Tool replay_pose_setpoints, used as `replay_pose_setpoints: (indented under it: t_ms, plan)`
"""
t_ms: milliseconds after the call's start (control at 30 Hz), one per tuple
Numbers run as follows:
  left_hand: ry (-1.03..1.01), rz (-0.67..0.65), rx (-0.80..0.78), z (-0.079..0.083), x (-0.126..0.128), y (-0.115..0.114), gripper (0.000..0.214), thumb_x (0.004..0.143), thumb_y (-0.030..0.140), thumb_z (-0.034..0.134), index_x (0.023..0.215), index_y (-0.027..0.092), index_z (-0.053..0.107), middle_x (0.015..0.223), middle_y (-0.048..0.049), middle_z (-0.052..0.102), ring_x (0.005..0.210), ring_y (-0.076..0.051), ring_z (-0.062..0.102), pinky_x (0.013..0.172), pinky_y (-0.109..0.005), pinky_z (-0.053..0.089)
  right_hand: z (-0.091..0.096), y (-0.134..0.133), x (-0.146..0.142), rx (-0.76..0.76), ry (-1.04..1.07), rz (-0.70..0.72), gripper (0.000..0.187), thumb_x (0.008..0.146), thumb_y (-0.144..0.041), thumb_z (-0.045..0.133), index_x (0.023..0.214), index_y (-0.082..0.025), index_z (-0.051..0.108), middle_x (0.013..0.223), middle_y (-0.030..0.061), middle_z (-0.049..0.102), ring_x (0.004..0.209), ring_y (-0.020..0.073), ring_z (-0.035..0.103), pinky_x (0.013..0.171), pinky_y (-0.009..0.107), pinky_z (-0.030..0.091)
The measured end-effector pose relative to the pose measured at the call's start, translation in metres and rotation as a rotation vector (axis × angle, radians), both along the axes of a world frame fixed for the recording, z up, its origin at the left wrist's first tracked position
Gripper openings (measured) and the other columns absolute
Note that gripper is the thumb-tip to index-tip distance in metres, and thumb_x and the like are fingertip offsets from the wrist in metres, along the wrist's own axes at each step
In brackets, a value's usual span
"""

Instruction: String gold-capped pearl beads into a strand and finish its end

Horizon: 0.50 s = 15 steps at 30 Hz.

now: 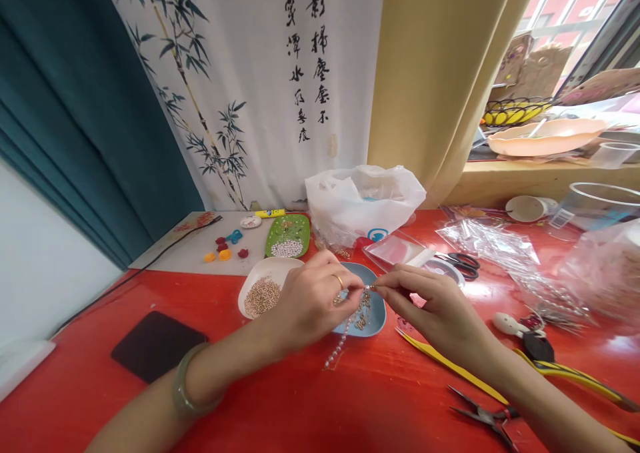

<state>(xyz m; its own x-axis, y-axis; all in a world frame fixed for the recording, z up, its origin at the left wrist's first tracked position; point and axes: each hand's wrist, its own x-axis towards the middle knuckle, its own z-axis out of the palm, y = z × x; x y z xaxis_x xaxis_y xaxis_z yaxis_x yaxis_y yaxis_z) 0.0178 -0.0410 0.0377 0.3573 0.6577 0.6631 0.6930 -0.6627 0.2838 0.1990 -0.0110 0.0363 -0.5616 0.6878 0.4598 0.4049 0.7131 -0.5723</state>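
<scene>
My left hand [317, 293], with a gold ring and a bangle on its wrist, pinches the upper end of a string of pearl beads [343, 341]. The beads hang down below the fingers toward the red table. Close beside it, my right hand [433, 299] has thumb and forefinger pressed together at the same end of the string, where a pearl and a tiny gold piece show between the fingertips. Both hands are over a blue tray [379, 323] with small gold pieces. Left of it, partly behind my left arm, a white dish [243, 287] holds gold beads [263, 295].
A green tray [270, 229] with white beads stands behind. A white plastic bag [330, 203] is at the back. Scissors [464, 263], yellow tweezers [450, 366] and black pliers [483, 414] lie right, near clear packets [490, 239]. A dark flat pad [155, 346] lies left.
</scene>
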Motion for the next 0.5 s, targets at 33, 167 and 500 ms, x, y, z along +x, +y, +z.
replay_pose_setpoints:
  t_ms: [33, 167, 500]
  plan:
    - [0.010, 0.006, 0.017, 0.0002, 0.0005, -0.0002, 0.009, 0.074, 0.015, 0.053, 0.075, 0.015, 0.062, 0.067, -0.0010, 0.064, 0.067, -0.014, 0.049, 0.058, -0.025, 0.044, 0.0005, 0.0000, -0.0005, -0.021, 0.007, 0.002, 0.014, 0.079, -0.013, 0.048, 0.075, -0.019, 0.060, 0.066, -0.0001, 0.060, 0.059, 0.0102, 0.053, 0.052, 0.021, 0.040]
    - [0.046, 0.048, 0.062, 0.0012, 0.0033, -0.0019, 0.008, 0.073, 0.014, 0.053, 0.071, 0.016, 0.061, 0.065, -0.0004, 0.064, 0.067, -0.013, 0.049, 0.057, -0.024, 0.044, 0.0024, -0.0004, -0.0022, -0.104, 0.025, 0.005, 0.015, 0.079, -0.014, 0.047, 0.072, -0.019, 0.059, 0.066, -0.0008, 0.061, 0.059, 0.0100, 0.053, 0.053, 0.021, 0.041]
    - [-0.037, 0.038, -0.007, 0.0009, 0.0051, -0.0034, 0.008, 0.071, 0.012, 0.052, 0.066, 0.016, 0.057, 0.060, 0.0000, 0.059, 0.064, -0.013, 0.048, 0.057, -0.024, 0.042, 0.0039, -0.0030, -0.0029, -0.135, 0.027, -0.025, 0.013, 0.080, -0.020, 0.048, 0.077, -0.018, 0.061, 0.068, 0.0003, 0.062, 0.059, 0.0108, 0.053, 0.052, 0.022, 0.041]
